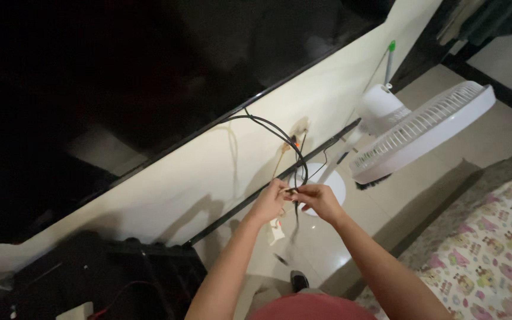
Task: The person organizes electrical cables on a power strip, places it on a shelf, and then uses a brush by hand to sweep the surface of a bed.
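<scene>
My left hand (269, 200) and my right hand (320, 200) meet in front of me, both pinching the same black cable (280, 130). The cable loops up from my fingers, arcs along the cream wall and runs under the edge of a large dark screen (149, 77) mounted above. A small orange spot sits on the cable near a wall outlet (297, 127). A white plug or adapter (276, 232) hangs just below my left hand.
A white standing fan (413, 133) with a round base (318, 184) stands on the tiled floor to the right. A patterned bed cover (493, 243) fills the lower right. Dark equipment with a red wire (120, 278) sits at lower left.
</scene>
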